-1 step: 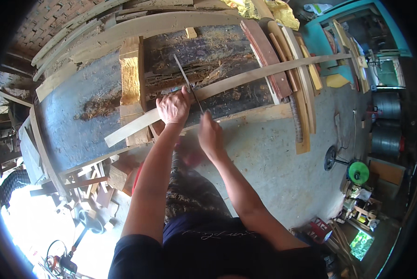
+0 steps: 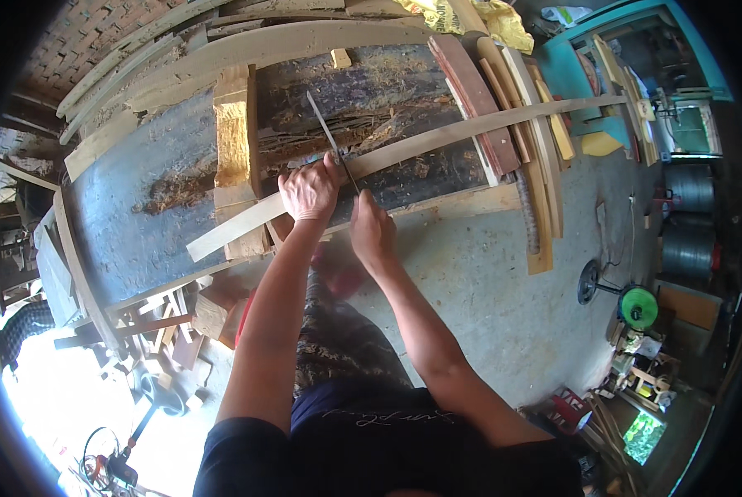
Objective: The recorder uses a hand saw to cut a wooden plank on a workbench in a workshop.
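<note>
A long, pale wooden strip lies slantwise over the dark, worn bench top. My left hand is closed over it, pressing from above, its thumb side close to the blade. In my closed right hand, just nearer to me, is a narrow handsaw; its grip is hidden by the fingers. The thin blade crosses the strip beside my left hand and points away from me. Under the strip's left part sits a wooden beam with a rough yellow patch.
Stacked boards support the strip at the right, where it reaches toward a teal frame. More planks line the bench's far side. Offcuts lie on the floor at lower left. A green fan stands at the right.
My right hand has moved slightly away from me, and the handsaw has slid forward across the strip. My left hand and the strip have stayed in place.
</note>
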Demonstrator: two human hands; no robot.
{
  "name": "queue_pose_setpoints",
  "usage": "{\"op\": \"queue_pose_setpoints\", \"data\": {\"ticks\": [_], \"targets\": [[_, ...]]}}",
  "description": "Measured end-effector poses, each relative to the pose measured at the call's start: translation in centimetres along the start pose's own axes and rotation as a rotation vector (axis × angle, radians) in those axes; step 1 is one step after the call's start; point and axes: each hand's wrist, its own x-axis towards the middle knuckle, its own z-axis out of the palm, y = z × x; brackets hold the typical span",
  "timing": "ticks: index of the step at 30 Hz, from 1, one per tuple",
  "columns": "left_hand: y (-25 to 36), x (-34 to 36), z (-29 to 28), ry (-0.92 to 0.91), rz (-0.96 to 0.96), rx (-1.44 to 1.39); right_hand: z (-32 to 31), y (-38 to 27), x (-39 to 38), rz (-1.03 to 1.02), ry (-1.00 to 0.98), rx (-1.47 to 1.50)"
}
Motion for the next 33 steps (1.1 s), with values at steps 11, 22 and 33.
{"op": "queue_pose_setpoints", "data": {"ticks": [11, 22, 33], "targets": [[-0.7, -0.1, 0.3, 0.071, 0.028, -0.019, 0.6, -0.6, 0.7, -0.070, 0.023, 0.088], [-0.7, 0.0, 0.0, 0.039, 0.018, 0.024, 0.5, -0.2, -0.6, -0.029, 0.007, 0.117], [-0.7, -0.2, 0.4, 0.080, 0.035, 0.018, -0.1, -0.9, 0.4, -0.057, 0.030, 0.101]]}}
